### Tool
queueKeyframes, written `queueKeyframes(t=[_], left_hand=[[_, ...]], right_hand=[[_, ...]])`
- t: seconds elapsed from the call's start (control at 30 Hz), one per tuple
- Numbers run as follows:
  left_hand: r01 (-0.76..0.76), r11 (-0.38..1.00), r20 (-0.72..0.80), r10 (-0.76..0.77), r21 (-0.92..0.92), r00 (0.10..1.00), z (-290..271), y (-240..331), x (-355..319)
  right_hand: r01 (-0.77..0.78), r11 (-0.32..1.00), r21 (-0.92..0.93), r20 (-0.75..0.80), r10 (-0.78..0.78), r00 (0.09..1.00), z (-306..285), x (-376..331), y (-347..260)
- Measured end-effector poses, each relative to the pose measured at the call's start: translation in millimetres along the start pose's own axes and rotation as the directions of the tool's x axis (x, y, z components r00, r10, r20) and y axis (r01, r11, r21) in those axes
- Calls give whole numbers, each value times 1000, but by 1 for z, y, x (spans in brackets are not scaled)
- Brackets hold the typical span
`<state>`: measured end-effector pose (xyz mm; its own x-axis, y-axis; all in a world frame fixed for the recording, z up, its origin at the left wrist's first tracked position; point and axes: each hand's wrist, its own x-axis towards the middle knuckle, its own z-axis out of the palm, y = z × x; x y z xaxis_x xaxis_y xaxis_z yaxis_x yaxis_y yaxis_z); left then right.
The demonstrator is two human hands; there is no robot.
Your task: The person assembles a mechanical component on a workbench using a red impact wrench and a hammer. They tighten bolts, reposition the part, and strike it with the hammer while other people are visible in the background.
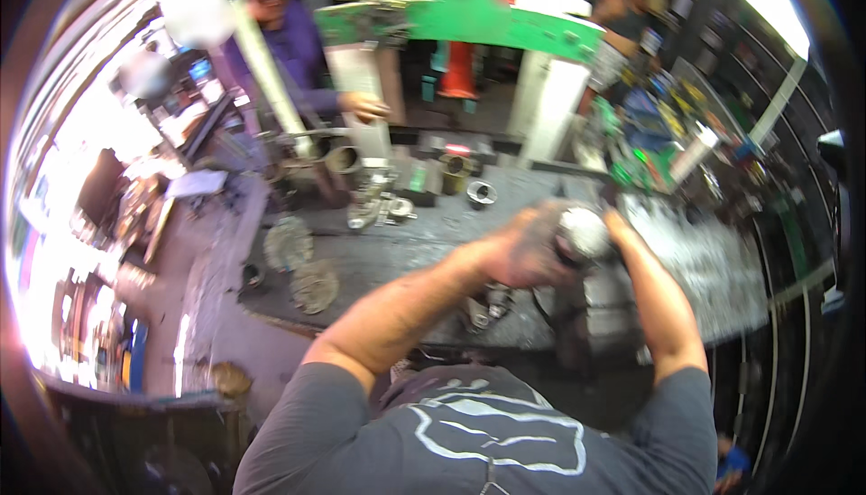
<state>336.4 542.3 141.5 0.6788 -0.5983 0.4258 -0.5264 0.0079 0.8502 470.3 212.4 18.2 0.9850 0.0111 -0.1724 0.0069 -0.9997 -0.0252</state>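
My left hand (523,247) is closed around a rounded grey metal part (585,231) held over the dark workbench (406,251). My right hand (618,224) comes in from the right and presses on the same part; its fingers are mostly hidden behind it. Below the part sits a blocky grey metal piece (606,301) at the bench's front edge. The picture is blurred, so finer detail of the part is unclear.
Round metal discs (302,265), small cylinders and fittings (383,206) lie on the bench's left and back. A person in a purple top (298,53) stands behind, hand on a white post (370,125). A green machine frame (469,17) and cluttered shelves (667,134) stand beyond.
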Motion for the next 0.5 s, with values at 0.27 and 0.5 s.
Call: queueKeyframes(t=[0.27,0.5], left_hand=[[8,998,10,-9,58,1000,5,4,3],[-87,978,117,111,-187,987,7,0,8]], right_hand=[[192,729,657,-136,-136,981,-8,-2,25],[442,341,830,-382,-230,895,-120,-103,-13]])
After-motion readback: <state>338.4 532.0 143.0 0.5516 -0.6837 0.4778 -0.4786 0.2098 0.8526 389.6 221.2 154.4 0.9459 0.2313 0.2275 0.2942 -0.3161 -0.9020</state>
